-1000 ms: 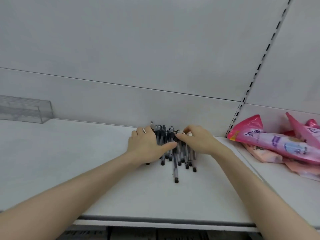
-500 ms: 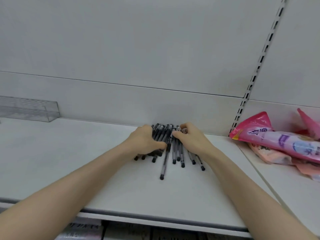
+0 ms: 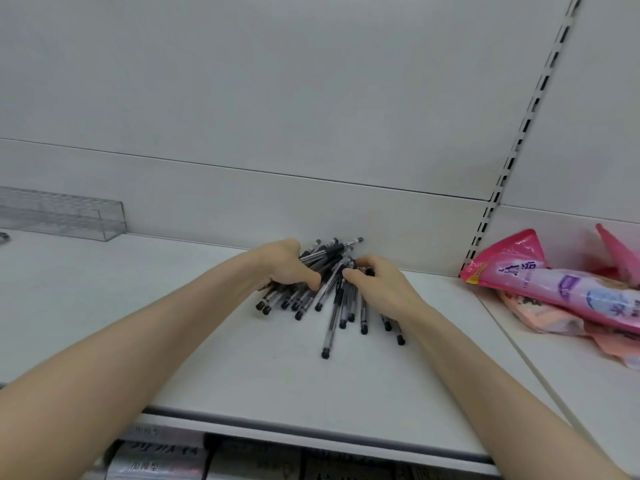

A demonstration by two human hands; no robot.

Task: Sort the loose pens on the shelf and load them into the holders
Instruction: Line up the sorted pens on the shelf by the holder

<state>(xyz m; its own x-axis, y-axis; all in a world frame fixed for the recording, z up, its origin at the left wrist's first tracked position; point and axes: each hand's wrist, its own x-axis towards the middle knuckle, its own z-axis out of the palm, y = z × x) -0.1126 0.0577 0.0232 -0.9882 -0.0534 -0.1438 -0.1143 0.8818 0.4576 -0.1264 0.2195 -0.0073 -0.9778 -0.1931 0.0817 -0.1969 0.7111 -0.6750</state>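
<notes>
A heap of pens [image 3: 330,268] lies on the white shelf [image 3: 242,375], close against the back panel [image 3: 242,199], and both hands are on it. The pens have clear barrels and black caps, and most point roughly front to back. Their near ends fan out toward the shelf's front edge, and one pen reaches further forward than the rest. The left hand [image 3: 287,268] sits on the left part of the heap, its fingers and thumb curled round a bunch of pens. The far ends of that bunch stick out past the knuckles toward the panel, and the capped ends show below the palm. The right hand [image 3: 377,289] rests on the right part, just beside the left. Its thumb and bent fingers pinch the upper ends of a few pens, while other pens lie under its wrist. Both bare forearms reach in from the bottom corners. A clear holder [image 3: 69,216] stands at the back of the shelf, far to the left and well apart from the heap; whether it contains anything cannot be told. A slotted rail [image 3: 519,140] rises up the panel on the right. Beyond it, pink packets [image 3: 554,289] lie piled on the next shelf section. Below the front edge, blurred boxes [image 3: 166,459] show on a lower level.
</notes>
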